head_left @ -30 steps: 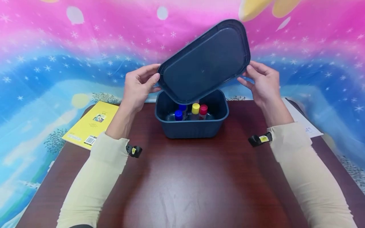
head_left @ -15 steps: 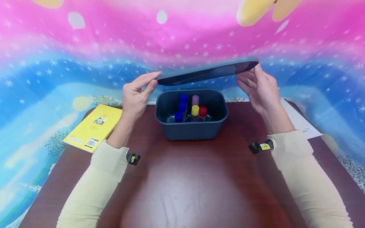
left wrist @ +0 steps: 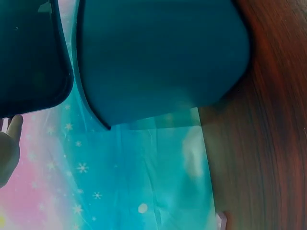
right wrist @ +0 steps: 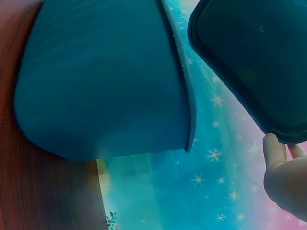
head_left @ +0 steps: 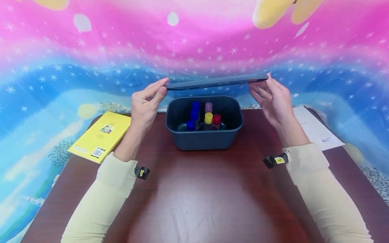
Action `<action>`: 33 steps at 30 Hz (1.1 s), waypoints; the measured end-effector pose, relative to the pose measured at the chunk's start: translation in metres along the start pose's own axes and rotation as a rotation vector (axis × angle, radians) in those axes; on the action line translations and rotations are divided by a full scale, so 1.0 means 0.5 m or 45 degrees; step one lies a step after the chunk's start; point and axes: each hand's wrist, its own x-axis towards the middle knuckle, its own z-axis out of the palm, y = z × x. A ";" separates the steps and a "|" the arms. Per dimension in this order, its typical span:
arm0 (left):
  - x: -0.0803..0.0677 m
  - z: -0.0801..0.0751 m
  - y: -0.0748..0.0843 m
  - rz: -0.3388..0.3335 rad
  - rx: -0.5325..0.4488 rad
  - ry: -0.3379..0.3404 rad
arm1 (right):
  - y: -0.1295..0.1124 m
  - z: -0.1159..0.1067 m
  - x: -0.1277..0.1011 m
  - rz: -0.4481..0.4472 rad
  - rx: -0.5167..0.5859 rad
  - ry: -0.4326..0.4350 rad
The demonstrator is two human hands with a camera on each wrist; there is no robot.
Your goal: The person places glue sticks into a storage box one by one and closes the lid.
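Note:
A dark blue-grey lid (head_left: 217,81) hangs above the matching plastic box (head_left: 204,141), apart from it and seen nearly edge-on. My left hand (head_left: 146,104) pinches its left end between thumb and fingers. At the other end, my right hand (head_left: 275,101) holds the edge, its right side slightly higher. Inside the box stand several small capped tubes, among them a yellow-capped one (head_left: 208,118), a red-capped one (head_left: 216,119), a purple one (head_left: 208,107) and blue-capped ones (head_left: 195,114). The right wrist view shows the thumb (right wrist: 272,149) on the lid's rim.
On the dark wooden table (head_left: 194,189) a yellow book (head_left: 101,135) lies at the left, near my forearm. A white booklet (head_left: 316,130) is at the right, partly behind my right wrist. A patterned cloth (head_left: 194,40) hangs behind the table.
The lid has tipped from showing its underside to nearly edge-on and come down, its right end dropping most. Both hands kept hold. More tubes in the box show.

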 end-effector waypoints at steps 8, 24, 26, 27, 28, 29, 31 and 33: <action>-0.006 -0.010 -0.015 -0.166 -0.067 0.059 | 0.022 -0.001 0.001 -0.018 -0.017 -0.049; -0.007 -0.023 -0.032 -0.532 -0.344 0.052 | 0.049 0.008 0.002 -0.084 0.082 -0.048; -0.011 -0.024 -0.031 -0.516 -0.311 0.035 | 0.051 0.009 0.002 -0.082 0.093 -0.024; -0.012 -0.024 -0.031 -0.516 -0.316 0.032 | 0.051 0.009 0.001 -0.081 0.079 -0.024; -0.014 -0.024 -0.031 -0.504 -0.323 0.026 | 0.051 0.008 0.001 -0.079 0.050 -0.034; -0.015 -0.025 -0.032 -0.493 -0.336 0.023 | 0.051 0.007 0.000 -0.076 0.013 -0.056; -0.019 -0.028 -0.032 -0.491 -0.365 0.030 | 0.052 0.004 -0.003 -0.075 -0.063 -0.125; -0.023 -0.032 -0.035 -0.505 -0.401 0.043 | 0.052 0.000 -0.009 -0.074 -0.148 -0.214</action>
